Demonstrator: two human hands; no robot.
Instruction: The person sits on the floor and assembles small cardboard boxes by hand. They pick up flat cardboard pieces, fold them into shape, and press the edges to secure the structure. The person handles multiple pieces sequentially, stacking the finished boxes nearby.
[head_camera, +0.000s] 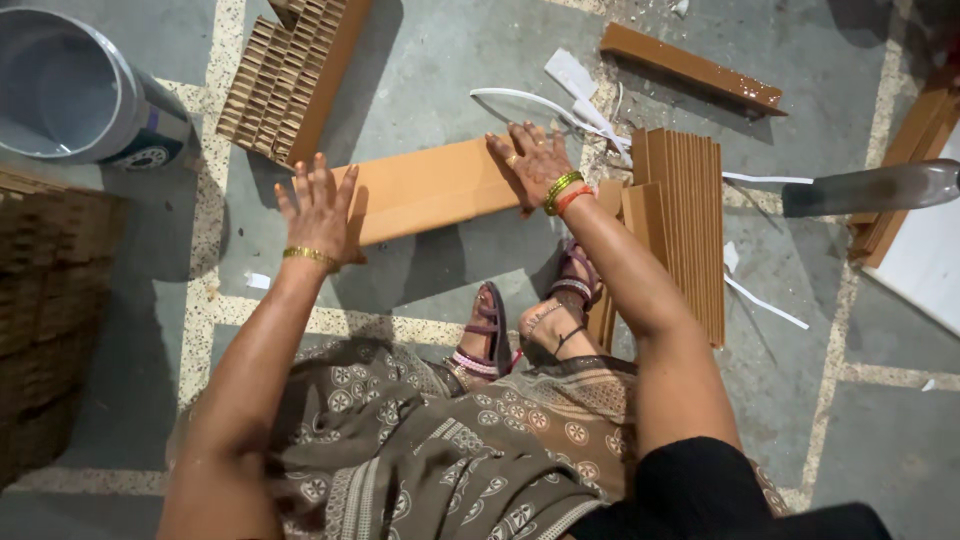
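Note:
A flat brown cardboard board (425, 190) lies on the grey floor in front of me. My left hand (318, 205) rests flat on its left end, fingers spread, a gold bangle on the wrist. My right hand (535, 160) presses flat on its right end, with green and orange bangles on the wrist. Neither hand grips the board. My sandalled feet (530, 320) sit just behind the board, above a patterned brown garment.
A stack of ridged brown boards (685, 215) lies to the right. A honeycomb cardboard block (285, 75) sits at top left beside a grey bucket (70, 90). Another brown strip (690, 68) and white paper strips (580, 100) lie beyond. A dark cardboard pile (45, 310) stands at left.

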